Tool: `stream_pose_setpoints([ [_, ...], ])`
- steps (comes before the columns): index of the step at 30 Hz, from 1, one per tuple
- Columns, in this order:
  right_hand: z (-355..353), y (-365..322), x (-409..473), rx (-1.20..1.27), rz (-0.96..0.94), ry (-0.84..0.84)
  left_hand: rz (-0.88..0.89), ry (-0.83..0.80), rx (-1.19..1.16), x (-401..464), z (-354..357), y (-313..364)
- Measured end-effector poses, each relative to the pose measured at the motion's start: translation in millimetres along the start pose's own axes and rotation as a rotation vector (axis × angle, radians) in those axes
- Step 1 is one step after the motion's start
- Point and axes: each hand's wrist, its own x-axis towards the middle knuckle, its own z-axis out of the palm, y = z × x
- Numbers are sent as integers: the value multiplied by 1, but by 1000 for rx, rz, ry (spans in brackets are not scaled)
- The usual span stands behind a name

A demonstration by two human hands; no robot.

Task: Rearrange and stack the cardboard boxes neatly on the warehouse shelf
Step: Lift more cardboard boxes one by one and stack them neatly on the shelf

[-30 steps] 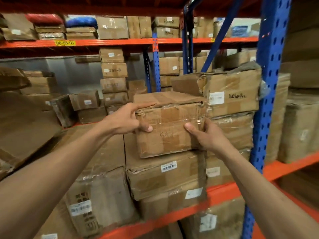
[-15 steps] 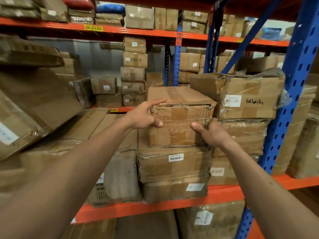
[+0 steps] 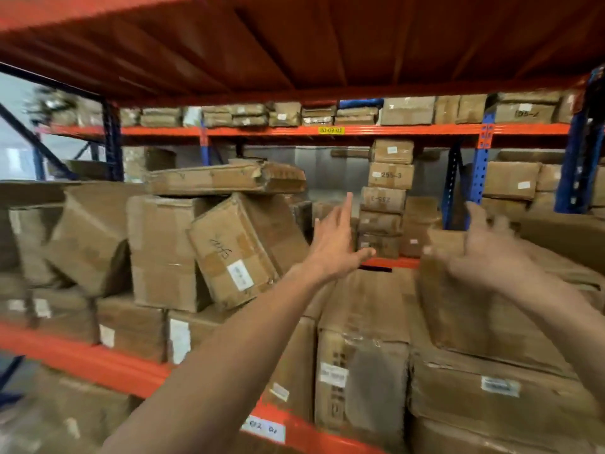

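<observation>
Both hands up over the shelf, empty. Left hand has fingers spread, holding nothing, above the tall taped box at the orange front beam. Right hand is blurred, looks open, just over the small carton topping the right-end stack. Tilted box leans among boxes left of the hands.

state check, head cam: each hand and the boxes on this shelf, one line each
left hand: open, empty
right hand: open, blurred, empty
handwritten box: tilted, leaning on neighbours
flat box: lying across the pile, end crushed
back stack: upright
</observation>
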Motion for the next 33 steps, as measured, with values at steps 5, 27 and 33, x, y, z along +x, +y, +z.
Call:
stream_pose_setpoints([
  [5,23,-105,34,140,-194,-217,-198,279,141,13,-94,-85],
  [27,160,-300,158,1401,213,-346,-160,171,143,102,-152,-166],
  [33,139,-297,145,1703,22,-533,-77,238,-125,63,-216,-197],
])
